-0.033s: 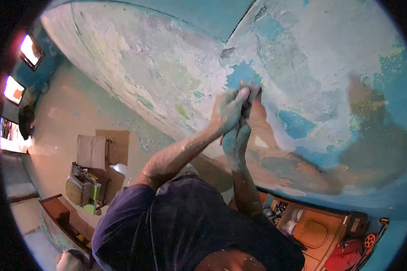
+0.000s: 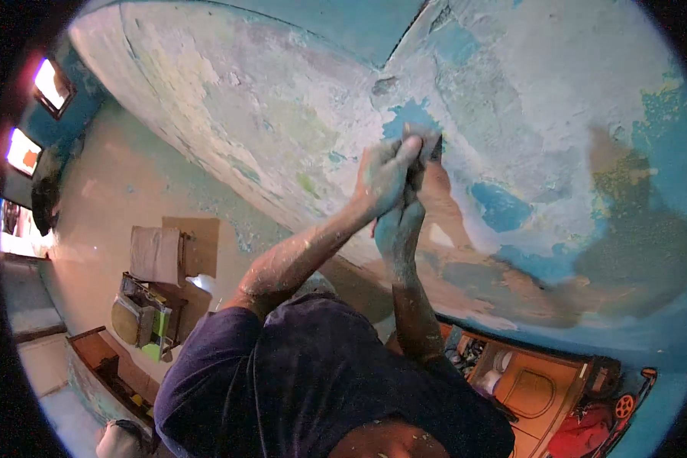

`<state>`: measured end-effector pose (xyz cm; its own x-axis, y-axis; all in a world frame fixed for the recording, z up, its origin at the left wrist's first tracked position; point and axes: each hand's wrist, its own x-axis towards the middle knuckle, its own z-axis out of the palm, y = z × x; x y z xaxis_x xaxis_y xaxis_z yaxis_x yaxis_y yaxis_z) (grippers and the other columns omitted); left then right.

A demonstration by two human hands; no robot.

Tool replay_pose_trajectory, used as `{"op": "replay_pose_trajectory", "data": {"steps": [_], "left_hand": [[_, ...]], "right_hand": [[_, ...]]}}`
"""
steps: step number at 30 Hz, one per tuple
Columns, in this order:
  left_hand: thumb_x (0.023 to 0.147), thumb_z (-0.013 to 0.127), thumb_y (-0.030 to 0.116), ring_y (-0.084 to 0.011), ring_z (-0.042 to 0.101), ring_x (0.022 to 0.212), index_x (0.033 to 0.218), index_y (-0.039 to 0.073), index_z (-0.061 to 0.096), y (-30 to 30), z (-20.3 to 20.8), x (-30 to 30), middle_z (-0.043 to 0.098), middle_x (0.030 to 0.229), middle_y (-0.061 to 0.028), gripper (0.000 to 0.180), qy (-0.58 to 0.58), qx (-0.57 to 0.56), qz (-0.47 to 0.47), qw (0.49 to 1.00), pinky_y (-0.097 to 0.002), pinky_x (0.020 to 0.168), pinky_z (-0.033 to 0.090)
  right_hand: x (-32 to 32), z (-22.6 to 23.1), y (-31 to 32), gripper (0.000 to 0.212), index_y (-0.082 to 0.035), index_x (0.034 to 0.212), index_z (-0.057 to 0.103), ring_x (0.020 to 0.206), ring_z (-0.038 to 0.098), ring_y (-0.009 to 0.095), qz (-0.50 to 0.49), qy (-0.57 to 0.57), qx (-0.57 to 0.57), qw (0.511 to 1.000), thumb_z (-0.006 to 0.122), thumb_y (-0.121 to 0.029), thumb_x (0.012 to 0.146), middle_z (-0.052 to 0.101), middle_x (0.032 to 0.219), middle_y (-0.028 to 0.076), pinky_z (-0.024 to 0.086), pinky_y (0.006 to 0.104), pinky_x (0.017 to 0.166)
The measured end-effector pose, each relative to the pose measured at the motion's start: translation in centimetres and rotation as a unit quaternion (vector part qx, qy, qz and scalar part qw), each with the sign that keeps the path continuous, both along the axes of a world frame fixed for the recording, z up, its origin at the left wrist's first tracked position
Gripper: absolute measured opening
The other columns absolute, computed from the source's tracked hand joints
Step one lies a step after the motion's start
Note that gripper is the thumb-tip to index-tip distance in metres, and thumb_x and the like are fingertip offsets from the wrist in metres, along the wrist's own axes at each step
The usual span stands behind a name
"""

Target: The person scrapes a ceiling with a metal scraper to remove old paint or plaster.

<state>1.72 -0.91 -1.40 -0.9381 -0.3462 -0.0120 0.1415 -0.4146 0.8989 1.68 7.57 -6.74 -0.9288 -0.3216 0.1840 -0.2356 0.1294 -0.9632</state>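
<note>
Both of my hands are raised to a wall (image 2: 267,114) of flaking white, grey and blue paint. My left hand (image 2: 384,177) is closed near the blade end of a scraper (image 2: 427,142), its thumb pressed along the tool. Just below, my right hand (image 2: 398,229) closes round what looks like its handle, mostly hidden by the fingers. The flat blade meets the surface at the lower edge of a bare blue patch (image 2: 412,114). Pale dust and specks coat both hands and forearms.
A wooden cabinet (image 2: 528,391) with odds and ends stands below right, beside a red bag (image 2: 584,433) and a wheeled cart frame (image 2: 625,407). Left are a cloth-covered chair (image 2: 155,254), a stool-like seat (image 2: 130,319) and a wooden piece of furniture (image 2: 99,355).
Both hands and the scraper have shifted slightly upward along the wall. The grip looks the same.
</note>
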Motion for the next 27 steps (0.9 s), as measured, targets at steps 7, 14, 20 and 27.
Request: {"op": "replay_pose_trajectory", "data": {"steps": [7,14,20,27], "left_hand": [[0.093,0.046,0.031,-0.0074,0.047,0.054,0.082,0.001,0.059,-1.4,-1.0,0.4,0.052,0.065,0.0006,0.034,-0.007,0.007,0.036,0.999,-0.0231,0.048,0.038],[0.091,0.047,0.029,-0.0083,0.049,0.048,0.072,0.000,0.059,-2.7,-1.6,0.9,0.052,0.056,-0.0009,0.036,-0.023,-0.084,0.052,0.995,-0.0260,0.043,0.038],[0.092,0.047,0.030,-0.0080,0.049,0.053,0.081,0.001,0.060,-3.4,-3.9,-0.2,0.052,0.060,-0.0005,0.033,-0.012,-0.058,0.048,0.997,-0.0245,0.047,0.040],[0.093,0.046,0.032,-0.0079,0.048,0.053,0.081,0.004,0.057,0.9,-17.1,-0.2,0.051,0.063,0.0003,0.032,-0.055,-0.005,0.012,0.998,-0.0234,0.047,0.039]], "right_hand": [[0.7,0.2,-2.5,0.021,0.004,0.099,0.053,0.077,0.055,0.017,-0.010,0.112,0.005,0.994,0.044,-0.013,0.091,0.058,0.076,0.006,0.044,0.0284,0.064],[1.2,-2.4,-3.0,0.025,0.003,0.094,0.054,0.058,0.054,0.013,-0.009,-0.012,0.003,1.000,0.046,-0.020,0.091,0.057,0.071,0.006,0.041,0.0279,0.047],[0.3,-3.2,-3.1,0.037,0.003,0.117,0.048,0.089,0.057,0.021,0.046,0.026,0.030,0.998,0.052,-0.019,0.088,0.059,0.099,0.016,0.044,0.0308,0.074],[1.2,-13.3,0.6,0.036,0.005,0.117,0.048,0.106,0.049,0.017,-0.019,0.018,0.051,0.998,0.047,-0.020,0.092,0.056,0.112,0.013,0.038,0.0275,0.088]]}}
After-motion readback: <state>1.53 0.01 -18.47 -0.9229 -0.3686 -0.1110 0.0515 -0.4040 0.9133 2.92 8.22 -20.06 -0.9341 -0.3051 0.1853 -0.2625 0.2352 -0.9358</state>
